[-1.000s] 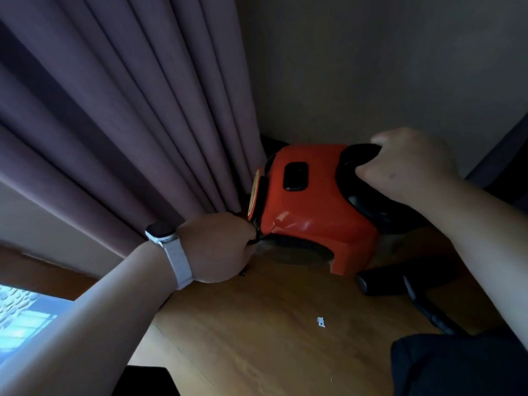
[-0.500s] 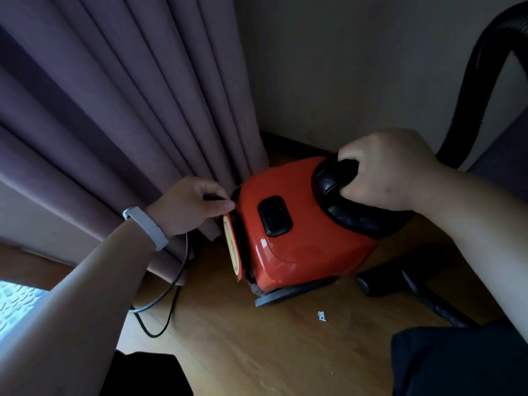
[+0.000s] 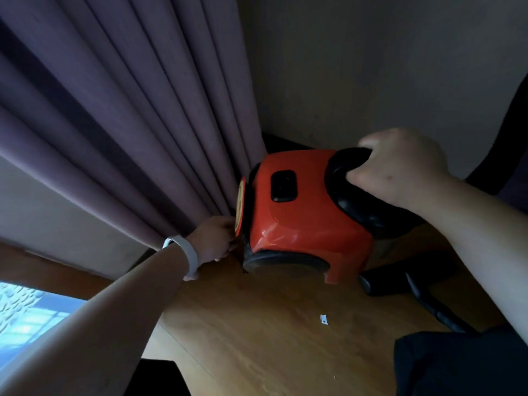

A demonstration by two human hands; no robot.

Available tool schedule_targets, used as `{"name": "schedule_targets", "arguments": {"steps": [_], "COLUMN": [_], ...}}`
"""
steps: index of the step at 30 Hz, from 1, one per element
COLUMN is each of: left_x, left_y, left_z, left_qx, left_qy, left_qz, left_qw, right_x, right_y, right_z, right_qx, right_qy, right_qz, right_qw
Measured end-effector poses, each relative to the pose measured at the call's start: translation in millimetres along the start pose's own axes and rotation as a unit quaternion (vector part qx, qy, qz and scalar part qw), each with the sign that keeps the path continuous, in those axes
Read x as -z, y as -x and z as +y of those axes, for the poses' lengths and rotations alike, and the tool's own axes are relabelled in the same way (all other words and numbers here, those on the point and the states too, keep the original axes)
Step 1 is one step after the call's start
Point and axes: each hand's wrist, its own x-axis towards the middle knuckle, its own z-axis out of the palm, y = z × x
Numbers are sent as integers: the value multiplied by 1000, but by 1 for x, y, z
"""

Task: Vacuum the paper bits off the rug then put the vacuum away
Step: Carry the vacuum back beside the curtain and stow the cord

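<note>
You're clamping your right hand round the handle, the surest hold on the rigid, likely hefty vacuum sitting on the floor by the curtain, while your left hand is lying at its rear, and I cannot tell its grip.

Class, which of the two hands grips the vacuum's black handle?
The right hand, curled round the handle; the left hand, with the white wristband, is low beside the curtain.

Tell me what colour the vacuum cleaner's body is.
The vacuum cleaner is orange-red, with a black handle; best seen in the head view.
</note>
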Motion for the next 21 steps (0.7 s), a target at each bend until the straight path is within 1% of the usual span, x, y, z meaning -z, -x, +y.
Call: {"name": "schedule_targets", "arguments": {"steps": [2, 5, 6, 8, 10, 11, 12, 14, 17, 19, 21], "left_x": [-6, 1, 5, 13, 14, 13, 12, 13, 20, 23, 29], "left_y": [4, 11, 14, 20, 35, 41, 48, 55, 53, 42, 29], "left_z": [4, 4, 7, 19, 37, 45, 53, 63, 69, 66, 56], "left_qx": [-36, -80, -98, -144, -191, -211, -227, -260, -293, -312, -308], "left_qy": [-160, -219, -251, -346, -434, -457, -461, -434, -333, -249, -159], "left_qz": [12, -10, -9, -3, 5, 14, 23, 38, 64, 58, 54], "left_qw": [986, 972, 963, 927, 881, 864, 857, 862, 894, 915, 936], "right_x": [-1, -2, -2, -3, -5, -6, -8, -10, -10, -9, -7], "right_y": [-2, -6, -7, -8, -8, -7, -7, -7, -4, 1, 6], "right_z": [2, 8, 10, 12, 11, 9, 9, 8, 10, 7, 0], "right_qx": [-19, -43, -46, -42, -17, 2, 23, 63, 123, 159, 186], "right_qy": [5, -4, -4, 3, 11, 9, 8, 17, 41, 67, 72], "right_qz": [1, 3, 8, 21, 26, 23, 18, 12, -3, -14, -19], "right_qw": [1000, 999, 999, 999, 999, 1000, 1000, 998, 992, 985, 980]}}
